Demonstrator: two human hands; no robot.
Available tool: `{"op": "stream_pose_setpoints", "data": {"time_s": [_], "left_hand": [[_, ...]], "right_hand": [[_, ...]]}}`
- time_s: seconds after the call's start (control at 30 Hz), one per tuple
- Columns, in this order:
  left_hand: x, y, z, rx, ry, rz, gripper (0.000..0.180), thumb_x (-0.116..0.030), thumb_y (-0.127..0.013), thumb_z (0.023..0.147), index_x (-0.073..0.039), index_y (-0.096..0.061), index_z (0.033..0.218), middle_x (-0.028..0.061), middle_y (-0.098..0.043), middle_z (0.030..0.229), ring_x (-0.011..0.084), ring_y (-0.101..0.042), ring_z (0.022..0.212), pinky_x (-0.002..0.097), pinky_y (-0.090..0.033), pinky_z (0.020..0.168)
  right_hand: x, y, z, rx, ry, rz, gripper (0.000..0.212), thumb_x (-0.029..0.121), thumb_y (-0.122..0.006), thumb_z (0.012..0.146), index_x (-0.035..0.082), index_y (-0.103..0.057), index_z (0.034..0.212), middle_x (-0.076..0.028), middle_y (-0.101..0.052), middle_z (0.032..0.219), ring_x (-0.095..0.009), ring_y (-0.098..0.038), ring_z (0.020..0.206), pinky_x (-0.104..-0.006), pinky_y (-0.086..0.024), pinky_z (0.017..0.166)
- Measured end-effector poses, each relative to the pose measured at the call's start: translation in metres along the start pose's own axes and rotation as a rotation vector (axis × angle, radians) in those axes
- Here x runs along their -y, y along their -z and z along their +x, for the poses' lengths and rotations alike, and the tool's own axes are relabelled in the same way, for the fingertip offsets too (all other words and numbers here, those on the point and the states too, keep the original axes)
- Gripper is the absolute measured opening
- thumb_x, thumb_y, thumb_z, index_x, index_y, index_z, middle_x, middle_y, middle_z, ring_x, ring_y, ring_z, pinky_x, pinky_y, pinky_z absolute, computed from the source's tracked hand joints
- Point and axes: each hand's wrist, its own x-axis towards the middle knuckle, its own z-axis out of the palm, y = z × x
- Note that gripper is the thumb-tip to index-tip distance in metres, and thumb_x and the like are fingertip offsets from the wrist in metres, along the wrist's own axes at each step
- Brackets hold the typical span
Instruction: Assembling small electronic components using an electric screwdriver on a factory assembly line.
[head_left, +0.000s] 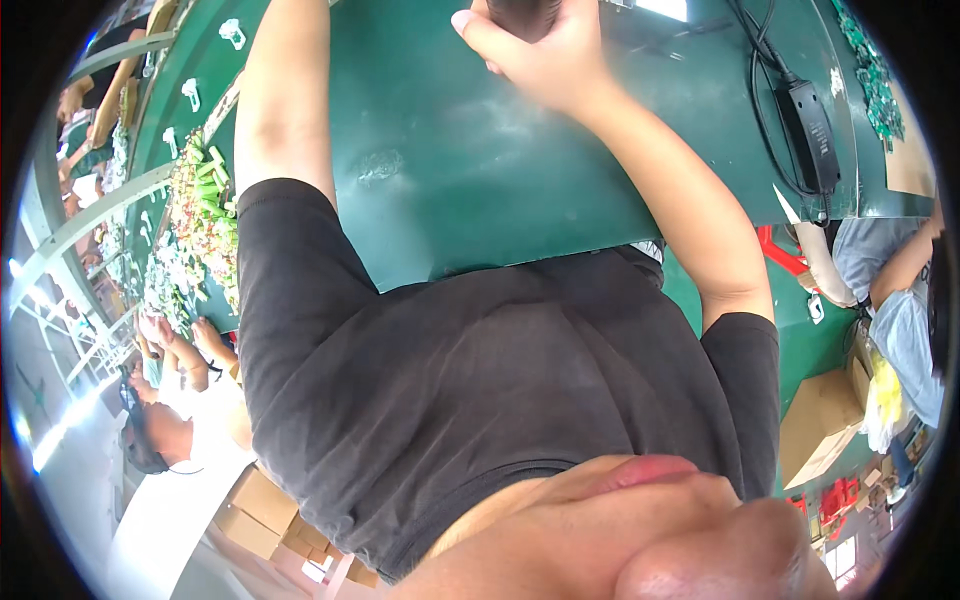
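Observation:
My right hand (557,62) is at the top edge of the head view, its thumb and fingers closed round a dark, rounded object (524,16). The frame cuts off most of that object, so its kind does not show. My left forearm (287,70) runs up past the top edge, which leaves my left hand out of the picture. Beneath both arms lies a green work table (440,190) with a scuffed surface. A bright white patch and a few thin dark marks show just right of my right hand, too cut off to name.
A black power adapter (808,135) with looped cables lies at the table's right side. Green small parts (872,85) are heaped beyond it. Left of my arm is a pile of green and white pieces (205,200). Other people sit at both sides; a cardboard box (822,425) stands lower right.

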Motion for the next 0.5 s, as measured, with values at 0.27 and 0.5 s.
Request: {"op": "stream_pose_setpoints", "data": {"time_s": [0.27, 0.5], "left_hand": [[0.048, 0.012, 0.003, -0.107, -0.018, 0.194, 0.050, -0.029, -0.072, 0.083, -0.004, -0.058, 0.124, 0.0248, -0.059, 0.126, 0.0426, -0.056, 0.121, 0.0487, -0.046, 0.104], [0.006, 0.020, -0.065, -0.220, -0.136, -0.055, 0.030, -0.016, -0.070, 0.080, -0.006, -0.065, 0.108, 0.0209, -0.065, 0.106, 0.0408, -0.063, 0.106, 0.0488, -0.051, 0.091]], "right_hand": [[0.002, -0.013, 0.003, 0.077, 0.107, -0.052, 0.034, 0.002, -0.074, 0.084, 0.000, -0.056, 0.113, 0.002, -0.057, 0.084, -0.007, -0.053, 0.074, -0.0269, -0.046, 0.068], [0.001, -0.001, 0.004, 0.073, 0.116, -0.052, 0.038, -0.004, -0.071, 0.088, 0.000, -0.055, 0.122, 0.001, -0.061, 0.079, -0.007, -0.057, 0.066, -0.0251, -0.047, 0.063]]}}
